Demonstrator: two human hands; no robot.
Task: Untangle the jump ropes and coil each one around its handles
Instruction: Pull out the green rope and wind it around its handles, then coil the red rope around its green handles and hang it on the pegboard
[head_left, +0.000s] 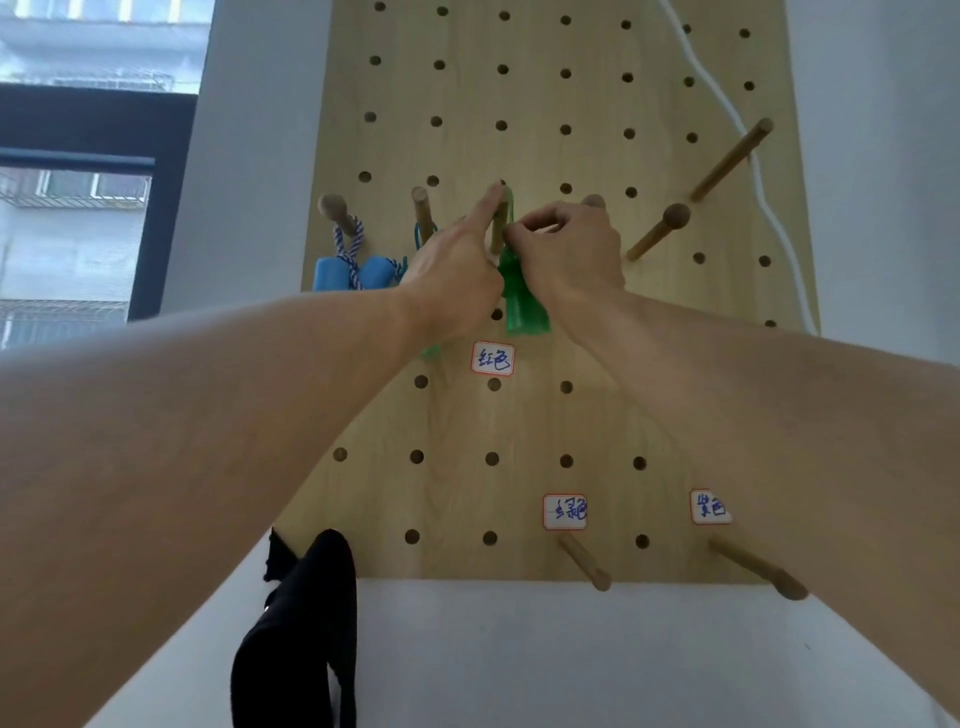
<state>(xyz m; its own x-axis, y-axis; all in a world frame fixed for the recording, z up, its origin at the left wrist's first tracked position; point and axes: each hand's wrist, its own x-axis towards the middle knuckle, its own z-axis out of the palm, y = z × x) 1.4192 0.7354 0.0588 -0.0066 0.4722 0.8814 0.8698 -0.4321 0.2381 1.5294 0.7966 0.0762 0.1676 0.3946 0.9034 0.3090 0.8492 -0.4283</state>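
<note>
Up there, translucent green handle (525, 301), hanging.

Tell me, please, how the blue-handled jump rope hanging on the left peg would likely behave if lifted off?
The blue-handled jump rope has a braided cord looped over its peg, so it is probably floppy. Its two chunky handles look like foam: likely light, and apt to swing.

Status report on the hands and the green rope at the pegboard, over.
Left hand open, finger on the peg. Right hand pinching the green rope at that peg. Blue rope hung on its own peg, nothing blocking.
</note>
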